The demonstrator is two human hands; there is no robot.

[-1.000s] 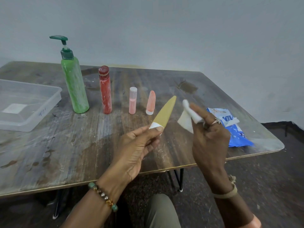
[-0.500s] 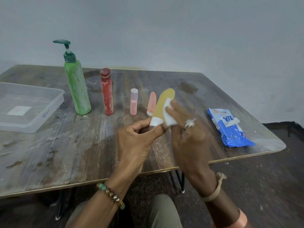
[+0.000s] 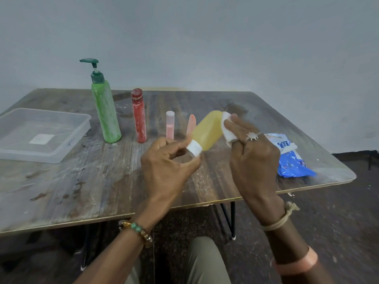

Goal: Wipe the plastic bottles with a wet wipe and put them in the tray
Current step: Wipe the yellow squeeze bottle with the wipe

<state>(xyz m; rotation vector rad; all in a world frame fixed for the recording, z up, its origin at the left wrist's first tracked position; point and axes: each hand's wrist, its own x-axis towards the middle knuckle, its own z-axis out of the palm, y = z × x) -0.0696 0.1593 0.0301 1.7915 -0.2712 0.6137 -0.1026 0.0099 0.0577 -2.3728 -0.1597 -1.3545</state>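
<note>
Approx mid-table, left hand (image 3: 168, 160) pinches yellow bottle (image 3: 208, 130) by its white cap, held up off the table (image 3: 102, 181). The right hand (image 3: 252, 152) grips wet wipe (image 3: 226, 129), pressing it on the bottle's far end. Bottle looks light, thin-walled, prob. slippery when wet: cap/neck = firmest hold. At 9 o'clock, tray (image 3: 81, 131): no bottles in it. At 11, green pump bottle (image 3: 105, 111) & red bottle (image 3: 139, 117), coloured fill inside.
</note>
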